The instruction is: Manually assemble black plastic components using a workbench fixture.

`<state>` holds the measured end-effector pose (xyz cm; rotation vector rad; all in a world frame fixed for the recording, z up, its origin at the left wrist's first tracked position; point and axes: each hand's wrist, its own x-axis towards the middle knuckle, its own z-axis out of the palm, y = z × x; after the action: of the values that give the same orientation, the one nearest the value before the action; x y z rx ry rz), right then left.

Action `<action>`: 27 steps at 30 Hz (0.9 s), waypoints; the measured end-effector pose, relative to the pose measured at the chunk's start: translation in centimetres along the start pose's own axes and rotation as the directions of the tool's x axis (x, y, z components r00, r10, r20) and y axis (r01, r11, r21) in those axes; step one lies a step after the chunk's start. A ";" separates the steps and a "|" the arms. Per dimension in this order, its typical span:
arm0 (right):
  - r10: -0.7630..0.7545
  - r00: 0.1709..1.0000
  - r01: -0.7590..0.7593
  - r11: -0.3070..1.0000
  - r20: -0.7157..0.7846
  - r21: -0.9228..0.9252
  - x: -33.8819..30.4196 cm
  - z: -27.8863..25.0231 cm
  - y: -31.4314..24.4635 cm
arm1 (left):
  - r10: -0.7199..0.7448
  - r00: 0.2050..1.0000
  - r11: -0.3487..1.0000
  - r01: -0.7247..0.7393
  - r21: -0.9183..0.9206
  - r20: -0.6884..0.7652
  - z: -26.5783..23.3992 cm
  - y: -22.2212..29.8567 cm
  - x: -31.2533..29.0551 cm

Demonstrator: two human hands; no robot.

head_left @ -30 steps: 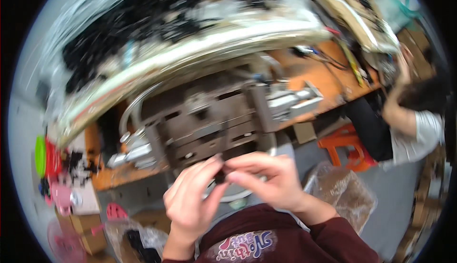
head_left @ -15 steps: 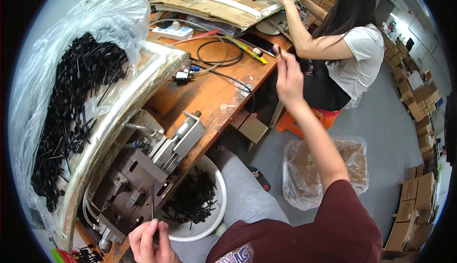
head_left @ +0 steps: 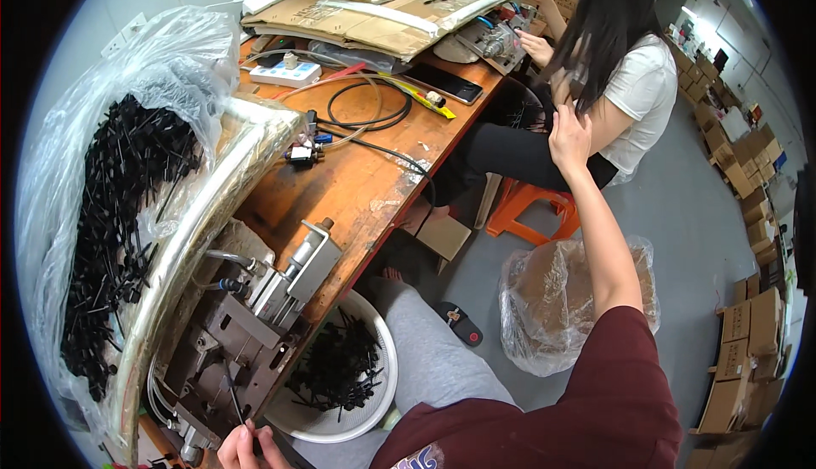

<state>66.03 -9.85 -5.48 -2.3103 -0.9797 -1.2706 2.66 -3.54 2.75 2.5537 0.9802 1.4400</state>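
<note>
One long orange-brown wooden bench [head_left: 272, 197] stretches from ahead of the left hand [head_left: 241, 450] to the left of the right hand [head_left: 569, 141]. One co-worker in a white short-sleeved top [head_left: 642, 99] sits just beyond the right hand, on one orange plastic stool [head_left: 508, 212]. One big heap of black stick-like pieces [head_left: 127, 214], too many to count, lies in clear plastic sheeting beyond the left hand and to its left. One cardboard box wrapped in clear plastic [head_left: 578, 299] stands on the floor below the right hand. One dark metal fixture with a silver cylinder [head_left: 191, 367] sits directly ahead of the left hand, and one round white plastic basket [head_left: 393, 358] holding many more black pieces is to that hand's right.

The two hands are well apart. The left one is nearly closed, fingertips pinching one thin black rod [head_left: 233, 391], which extends from them over the fixture. The right one is raised with its fingers close together and partly bent, overlapping the co-worker's arm in view; whether it touches the arm or grips anything cannot be told.

One black phone [head_left: 446, 82] lies on the bench, left of the right hand and farther off.
</note>
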 end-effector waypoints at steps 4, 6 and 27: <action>0.120 0.979 -0.117 0.993 0.167 -0.024 -1.1 -0.9 1.2 | -0.072 0.984 0.995 0.060 -0.077 -0.166 0.7 0.3 0.3; 0.118 0.976 -0.126 0.991 0.181 0.038 -0.6 -1.5 1.8 | -0.067 0.975 0.988 0.035 -0.153 -0.210 1.1 0.6 0.8; 0.202 0.948 0.316 -0.512 -0.246 0.798 8.6 -28.4 -13.9 | -0.235 0.910 0.932 0.111 -0.346 -0.341 2.5 1.1 0.6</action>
<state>42.10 -12.70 16.79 -0.3254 -1.2275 -0.0914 5.39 -3.42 2.15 1.9490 0.8946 1.8981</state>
